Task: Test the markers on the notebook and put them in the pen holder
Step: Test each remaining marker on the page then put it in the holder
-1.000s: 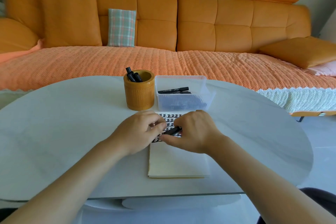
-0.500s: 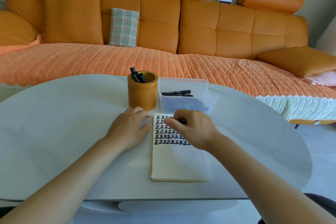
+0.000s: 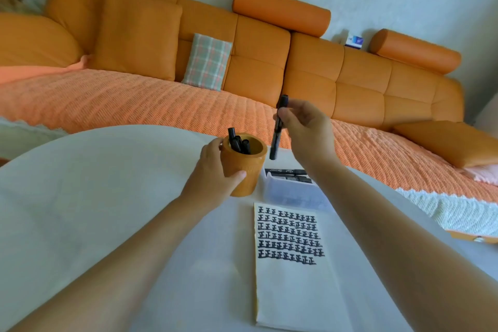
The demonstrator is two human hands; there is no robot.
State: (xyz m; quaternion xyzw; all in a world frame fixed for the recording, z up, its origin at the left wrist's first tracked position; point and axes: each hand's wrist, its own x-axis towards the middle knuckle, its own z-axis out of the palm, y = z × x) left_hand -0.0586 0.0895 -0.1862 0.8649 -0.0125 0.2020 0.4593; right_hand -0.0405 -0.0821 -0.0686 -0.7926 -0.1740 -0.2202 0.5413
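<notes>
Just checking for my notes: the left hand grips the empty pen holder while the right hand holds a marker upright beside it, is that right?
Not quite: the head view shows black markers standing in the pen holder. The left hand does grip it, and the right hand holds a marker upright beside it.

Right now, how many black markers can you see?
6 visible. One marker is pinched by the right hand near the pen holder, which the left hand grips. Three markers stand in it; two markers lie in the clear box. More may be hidden.
</notes>
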